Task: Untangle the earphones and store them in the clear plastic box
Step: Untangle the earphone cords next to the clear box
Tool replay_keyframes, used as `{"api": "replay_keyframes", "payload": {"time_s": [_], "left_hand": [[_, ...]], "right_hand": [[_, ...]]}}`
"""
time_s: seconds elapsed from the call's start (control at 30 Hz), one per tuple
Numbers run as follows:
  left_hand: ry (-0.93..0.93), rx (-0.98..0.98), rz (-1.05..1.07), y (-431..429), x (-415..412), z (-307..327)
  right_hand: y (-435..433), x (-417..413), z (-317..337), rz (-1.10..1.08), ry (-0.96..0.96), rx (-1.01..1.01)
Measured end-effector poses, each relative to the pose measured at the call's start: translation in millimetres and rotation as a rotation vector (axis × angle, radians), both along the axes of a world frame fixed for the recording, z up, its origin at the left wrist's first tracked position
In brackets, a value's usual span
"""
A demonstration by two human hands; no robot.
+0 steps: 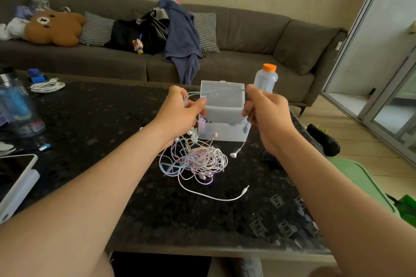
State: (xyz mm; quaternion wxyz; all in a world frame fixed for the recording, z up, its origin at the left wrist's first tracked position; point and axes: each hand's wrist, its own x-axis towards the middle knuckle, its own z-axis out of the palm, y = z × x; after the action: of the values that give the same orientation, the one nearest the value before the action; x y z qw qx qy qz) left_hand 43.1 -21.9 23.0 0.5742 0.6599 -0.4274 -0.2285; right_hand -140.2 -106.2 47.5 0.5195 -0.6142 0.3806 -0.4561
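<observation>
A: Hands first, quick.
B: Left hand (180,109) is curled round a bunch of cords. Right hand (262,110) pinches one pale cord (216,91) that runs taut between the two. Both are raised over the desk (101,119).
A: Earphones?
B: Most of the earphones (199,161) lie as one knotted heap on the desk, just in front of the box (221,129). Strands rise from the heap into the left hand. The box is open with its lid up, right behind the hands. Something dark sits low inside, can't tell what.
A: Step?
B: I'd say pulling one pair free. It's early, the heap looks barely sorted.
A: Risks?
B: The taut cord is level with the box's top edge. Pulled wider or lower, it could catch the lid and tip or drag the box, which looks light. A sideways yank would likely tighten the knots rather than loosen them. Lifting the left hand hauls the whole heap up, so the loose earbud (234,154) and the plug (246,189) could snag or swing into the box.
A: Anything nearby?
B: A bottle (265,78) with an orange cap, just behind the right hand. A wide pull that way could knock it over.
</observation>
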Motion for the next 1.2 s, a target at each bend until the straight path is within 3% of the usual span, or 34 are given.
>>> {"api": "replay_keyframes", "payload": {"time_s": [0.13,0.33,0.6,0.77,0.93,1.0,1.2], "left_hand": [[-0.03,0.061,0.044,2,-1,0],[0.032,0.049,0.141,-1,-5,5],[0.086,-0.027,0.385,2,-2,21],[0.131,-0.029,0.384,12,-2,29],[-0.018,-0.15,0.457,21,0,35],[-0.001,-0.145,0.422,22,0,35],[0.23,-0.1,0.167,28,0,40]], "right_hand": [[5,-5,7,0.074,-0.142,0.158],[14,-5,13,0.081,-0.1,0.117],[17,-1,4,0.05,0.372,-0.294],[30,0,7,0.474,0.324,0.071],[37,2,8,0.805,0.312,0.474],[40,7,1,0.791,0.349,0.488],[44,33,-38,0.694,0.571,0.262]]}}
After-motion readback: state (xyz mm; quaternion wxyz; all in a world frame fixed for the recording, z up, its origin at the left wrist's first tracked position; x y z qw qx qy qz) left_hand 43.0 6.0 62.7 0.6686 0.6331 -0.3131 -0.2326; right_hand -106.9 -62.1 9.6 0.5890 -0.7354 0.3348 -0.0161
